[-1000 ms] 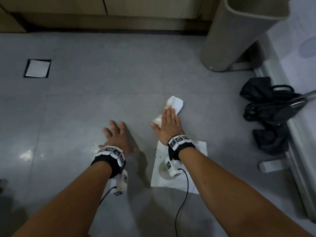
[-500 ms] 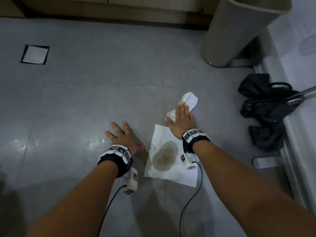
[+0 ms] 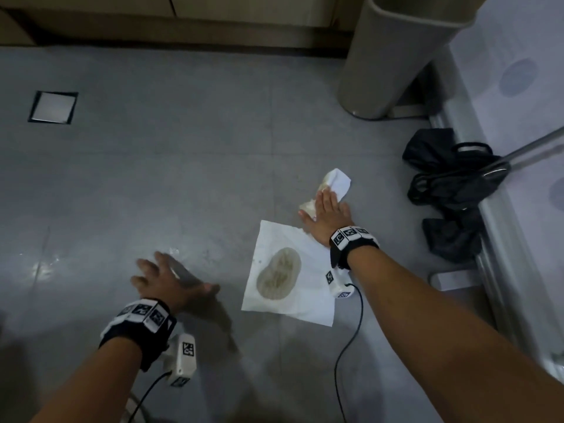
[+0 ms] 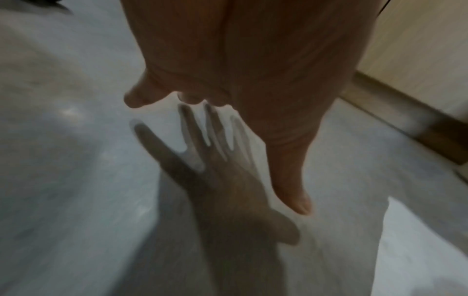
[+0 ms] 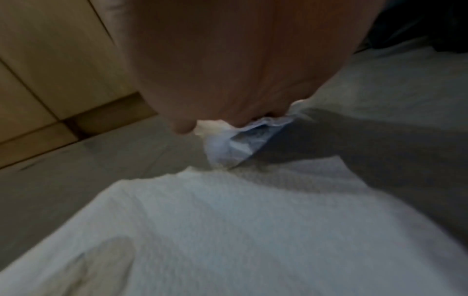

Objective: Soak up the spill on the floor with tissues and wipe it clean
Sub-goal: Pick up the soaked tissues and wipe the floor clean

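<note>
A flat white tissue (image 3: 308, 303) lies on the grey floor with a brown wet stain (image 3: 279, 274) soaked into its middle. Just beyond its far corner, my right hand (image 3: 325, 209) presses flat, fingers straight, on a crumpled damp tissue (image 3: 337, 181). The right wrist view shows that crumpled tissue (image 5: 240, 140) under my palm and the flat tissue (image 5: 253, 220) below it. My left hand (image 3: 161, 277) is open with fingers spread, left of the flat tissue and holding nothing. In the left wrist view the left hand (image 4: 228, 90) hovers slightly above its shadow on the floor.
A tall beige bin (image 3: 396, 50) stands at the back right. Black bags (image 3: 451, 184) lie against a metal rail (image 3: 500, 285) on the right. A square floor drain (image 3: 53, 106) sits far left. Wet glints (image 3: 42, 267) show on the tiles at left.
My right hand has slid the crumpled tissue away to the right, off the flat sheet, uncovering its brown stain. My left hand has shifted left, now blurred.
</note>
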`<action>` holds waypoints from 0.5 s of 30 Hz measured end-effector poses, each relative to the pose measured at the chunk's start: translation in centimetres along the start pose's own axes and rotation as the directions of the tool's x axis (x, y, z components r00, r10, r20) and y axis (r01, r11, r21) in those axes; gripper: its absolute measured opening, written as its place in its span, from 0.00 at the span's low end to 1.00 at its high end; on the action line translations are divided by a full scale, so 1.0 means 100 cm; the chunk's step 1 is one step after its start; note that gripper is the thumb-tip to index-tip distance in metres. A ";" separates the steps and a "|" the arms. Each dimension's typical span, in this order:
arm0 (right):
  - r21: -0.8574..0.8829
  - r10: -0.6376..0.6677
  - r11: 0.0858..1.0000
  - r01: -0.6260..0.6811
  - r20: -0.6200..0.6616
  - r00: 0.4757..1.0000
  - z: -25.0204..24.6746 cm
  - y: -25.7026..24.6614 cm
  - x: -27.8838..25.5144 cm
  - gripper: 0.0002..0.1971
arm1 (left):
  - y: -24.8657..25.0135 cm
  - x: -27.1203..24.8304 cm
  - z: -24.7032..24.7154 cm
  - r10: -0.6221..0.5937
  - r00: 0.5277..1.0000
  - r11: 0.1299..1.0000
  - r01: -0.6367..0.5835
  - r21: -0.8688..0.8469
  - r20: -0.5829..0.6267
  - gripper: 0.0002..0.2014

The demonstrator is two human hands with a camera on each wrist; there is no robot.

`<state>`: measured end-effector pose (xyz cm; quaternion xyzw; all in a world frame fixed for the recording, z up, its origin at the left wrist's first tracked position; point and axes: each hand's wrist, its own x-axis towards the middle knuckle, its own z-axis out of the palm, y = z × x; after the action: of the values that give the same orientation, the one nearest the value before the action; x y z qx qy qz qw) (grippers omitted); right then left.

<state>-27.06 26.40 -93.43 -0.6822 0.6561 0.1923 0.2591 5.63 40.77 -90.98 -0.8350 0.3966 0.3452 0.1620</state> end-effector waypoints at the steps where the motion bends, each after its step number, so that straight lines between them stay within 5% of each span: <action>1: -0.010 0.013 1.000 -0.013 -0.001 1.000 0.000 0.003 -0.003 0.43 | -0.001 -0.005 0.007 0.018 0.999 1.000 -0.018 0.001 0.035 0.79; 15: 0.006 0.051 0.999 -0.050 -0.020 0.999 0.023 0.017 -0.021 0.42 | 0.014 -0.023 0.004 0.006 0.990 0.999 -0.012 0.045 0.143 0.72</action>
<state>-28.70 29.43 -94.16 -0.6666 0.6762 0.1902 0.2496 3.31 41.39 -89.67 -0.8024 0.3956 0.3958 0.2076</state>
